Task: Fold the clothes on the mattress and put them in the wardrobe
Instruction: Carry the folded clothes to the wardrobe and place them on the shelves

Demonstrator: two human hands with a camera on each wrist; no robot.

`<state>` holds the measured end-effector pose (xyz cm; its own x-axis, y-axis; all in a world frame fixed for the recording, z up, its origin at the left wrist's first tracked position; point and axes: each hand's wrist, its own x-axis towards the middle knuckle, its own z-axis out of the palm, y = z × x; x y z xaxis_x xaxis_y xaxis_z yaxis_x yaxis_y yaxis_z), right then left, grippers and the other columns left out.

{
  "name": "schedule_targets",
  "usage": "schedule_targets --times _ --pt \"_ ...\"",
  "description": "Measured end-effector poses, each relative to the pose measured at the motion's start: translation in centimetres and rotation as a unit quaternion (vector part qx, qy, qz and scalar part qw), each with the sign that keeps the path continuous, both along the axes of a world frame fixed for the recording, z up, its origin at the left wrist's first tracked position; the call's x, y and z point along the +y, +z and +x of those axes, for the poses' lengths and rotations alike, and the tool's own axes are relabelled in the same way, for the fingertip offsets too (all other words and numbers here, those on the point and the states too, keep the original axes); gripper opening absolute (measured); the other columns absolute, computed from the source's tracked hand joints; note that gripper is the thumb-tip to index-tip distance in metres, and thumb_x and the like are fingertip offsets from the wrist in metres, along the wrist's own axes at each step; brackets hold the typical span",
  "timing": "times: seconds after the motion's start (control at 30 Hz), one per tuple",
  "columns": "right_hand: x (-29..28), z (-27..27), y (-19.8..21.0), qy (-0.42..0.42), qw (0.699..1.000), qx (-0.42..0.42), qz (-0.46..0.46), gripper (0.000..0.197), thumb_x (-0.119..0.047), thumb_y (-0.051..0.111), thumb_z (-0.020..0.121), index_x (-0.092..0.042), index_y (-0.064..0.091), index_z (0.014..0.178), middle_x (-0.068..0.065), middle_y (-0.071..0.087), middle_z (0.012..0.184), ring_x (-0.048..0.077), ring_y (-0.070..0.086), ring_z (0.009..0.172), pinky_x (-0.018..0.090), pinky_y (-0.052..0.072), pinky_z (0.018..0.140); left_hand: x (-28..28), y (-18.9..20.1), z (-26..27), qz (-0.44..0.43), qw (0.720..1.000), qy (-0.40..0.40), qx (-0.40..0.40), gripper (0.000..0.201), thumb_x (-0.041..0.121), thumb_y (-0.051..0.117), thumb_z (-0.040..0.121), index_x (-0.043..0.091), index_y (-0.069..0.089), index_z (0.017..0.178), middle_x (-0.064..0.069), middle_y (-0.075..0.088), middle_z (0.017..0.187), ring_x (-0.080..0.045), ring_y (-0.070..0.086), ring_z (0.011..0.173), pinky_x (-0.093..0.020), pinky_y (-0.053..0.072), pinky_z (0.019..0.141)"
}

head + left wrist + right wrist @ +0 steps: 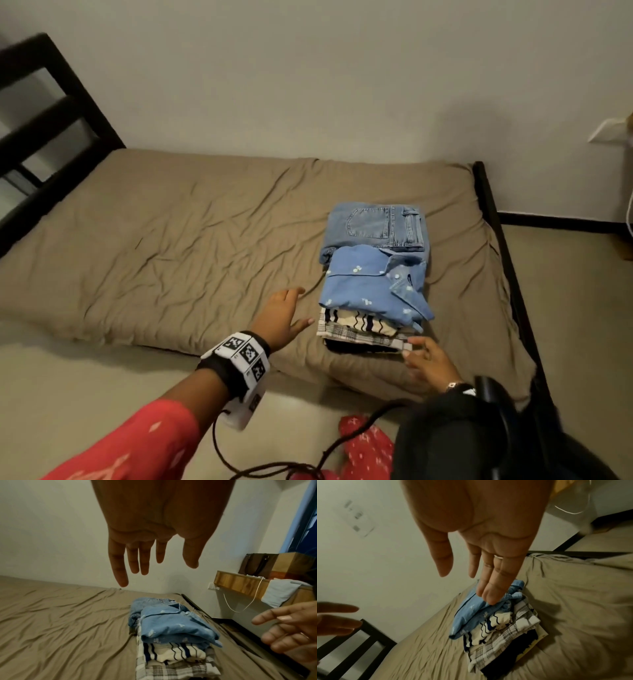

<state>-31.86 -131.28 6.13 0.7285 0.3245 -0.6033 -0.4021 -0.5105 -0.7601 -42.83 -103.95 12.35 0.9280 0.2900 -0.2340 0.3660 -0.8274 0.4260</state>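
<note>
A stack of folded clothes (373, 301) lies on the right part of the mattress (171, 240). A blue flowered shirt (370, 291) tops it, with a striped garment (356, 322), a plaid one (359, 337) and a dark one beneath. Folded jeans (376, 224) sit behind, partly under the shirt. My left hand (286, 317) hovers left of the stack, fingers straight, empty. My right hand (426, 358) reaches toward the stack's near right corner, fingers spread, holding nothing. The stack also shows in the left wrist view (173, 635) and the right wrist view (493, 626).
The black bed frame (503, 246) runs along the right edge, and a black headboard (51, 130) stands at the left. A wooden shelf (240, 582) with a hanging white cable is on the right wall. Tan sheet spreads wide left of the stack.
</note>
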Motion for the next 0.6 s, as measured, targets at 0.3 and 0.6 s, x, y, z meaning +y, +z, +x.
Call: schedule_targets --times 0.3,0.6 --pt "5.2 3.9 -5.5 -0.092 0.98 0.176 -0.007 0.01 -0.004 0.05 0.093 -0.009 0.049 0.101 0.01 0.059 0.083 0.015 0.052 0.07 0.026 0.043 0.064 4.7 -6.6 9.5 -0.109 0.984 0.031 0.136 0.045 0.037 0.053 0.092 0.005 0.049 0.123 -0.012 0.062 0.113 -0.028 0.056 0.109 -0.03 0.04 0.087" --pt "11.8 2.4 -13.6 -0.365 0.877 0.314 0.023 0.019 -0.033 0.056 0.089 -0.016 0.053 0.08 -0.003 0.054 0.065 0.009 0.051 0.059 0.03 0.047 0.071 10.1 -17.9 19.6 -0.185 0.96 0.03 0.207 0.06 0.059 0.044 0.087 0.002 0.055 0.102 -0.019 0.06 0.096 -0.027 0.058 0.091 -0.033 0.04 0.076"
